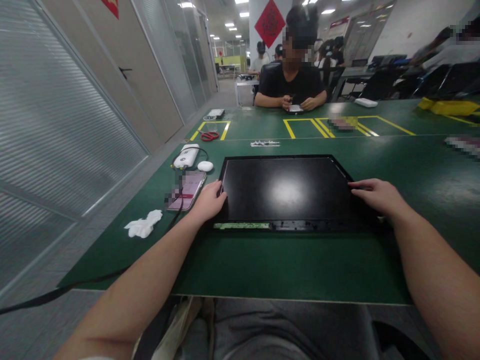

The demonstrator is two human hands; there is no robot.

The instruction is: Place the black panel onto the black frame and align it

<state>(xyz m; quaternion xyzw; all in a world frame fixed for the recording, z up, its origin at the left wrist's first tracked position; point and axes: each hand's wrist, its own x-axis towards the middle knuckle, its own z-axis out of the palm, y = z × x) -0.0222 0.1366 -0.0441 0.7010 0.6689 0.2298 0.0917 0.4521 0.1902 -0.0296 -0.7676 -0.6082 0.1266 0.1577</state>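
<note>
A black flat display panel lies on the green table, with a narrow green circuit board along its near edge. My left hand grips the panel's left edge, thumb on the frame and fingers at the side. At the right edge, my right hand has its thumb and fingertips on the frame, holding it from the side. The undersides of both grips are hidden.
Left of the panel are a phone, a white power bank with a cable, a white earbud case and crumpled tissue. Red scissors lie farther back. A person sits across the table.
</note>
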